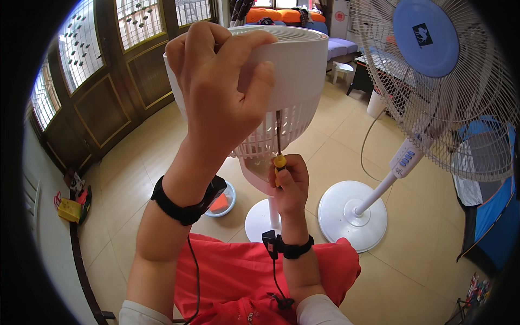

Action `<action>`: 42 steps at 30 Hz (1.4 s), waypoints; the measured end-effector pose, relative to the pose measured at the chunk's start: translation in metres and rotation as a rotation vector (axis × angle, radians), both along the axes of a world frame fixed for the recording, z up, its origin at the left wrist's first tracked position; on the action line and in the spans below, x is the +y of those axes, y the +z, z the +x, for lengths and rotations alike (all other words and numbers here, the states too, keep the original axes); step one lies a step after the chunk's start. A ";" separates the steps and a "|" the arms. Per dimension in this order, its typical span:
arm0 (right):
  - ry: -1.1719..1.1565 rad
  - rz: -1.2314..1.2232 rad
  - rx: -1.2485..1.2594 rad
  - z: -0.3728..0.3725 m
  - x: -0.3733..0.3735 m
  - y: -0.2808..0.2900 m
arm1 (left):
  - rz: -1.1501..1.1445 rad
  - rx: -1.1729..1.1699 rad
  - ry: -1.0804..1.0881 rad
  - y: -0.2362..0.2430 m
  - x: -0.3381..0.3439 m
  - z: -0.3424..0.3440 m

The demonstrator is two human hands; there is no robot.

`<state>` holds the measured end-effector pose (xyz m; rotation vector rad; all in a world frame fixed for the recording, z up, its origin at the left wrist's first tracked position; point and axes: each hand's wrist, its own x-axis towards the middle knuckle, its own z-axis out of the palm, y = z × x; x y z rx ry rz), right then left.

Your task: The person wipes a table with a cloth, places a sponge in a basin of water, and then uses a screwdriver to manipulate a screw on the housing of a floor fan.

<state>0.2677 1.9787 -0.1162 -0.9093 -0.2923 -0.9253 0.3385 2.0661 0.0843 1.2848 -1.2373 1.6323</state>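
Observation:
In front of me a white fan (295,76) stands with its round head tilted up; slotted openings run round the lower housing. My left hand (216,86) lies over the rim at the near side, fingertips hooked on the top edge and thumb pressed to the side wall. Below it, my right hand (292,181) is closed round a screwdriver (279,161) with a yellow and black handle. Its thin shaft points straight up to the lower edge of the smooth white band. The tip's exact seat is hidden from view.
To the right stands a larger pedestal fan with a blue centre (428,38) and round white base (352,214). A blue tent (490,200) is beyond it. A basin (230,200) with something orange sits on the tiled floor. Wooden doors (97,114) line the left.

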 end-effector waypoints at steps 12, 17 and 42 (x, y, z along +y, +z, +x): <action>-1.060 -0.494 0.064 0.007 0.016 -0.007 | 0.010 -0.005 -0.010 -0.001 0.002 0.004; -1.314 -0.591 0.009 0.012 0.012 -0.007 | 0.018 0.000 -0.024 -0.002 0.002 0.004; 1.106 0.161 -0.150 0.014 -0.024 -0.006 | 0.015 0.000 -0.009 -0.003 0.004 -0.003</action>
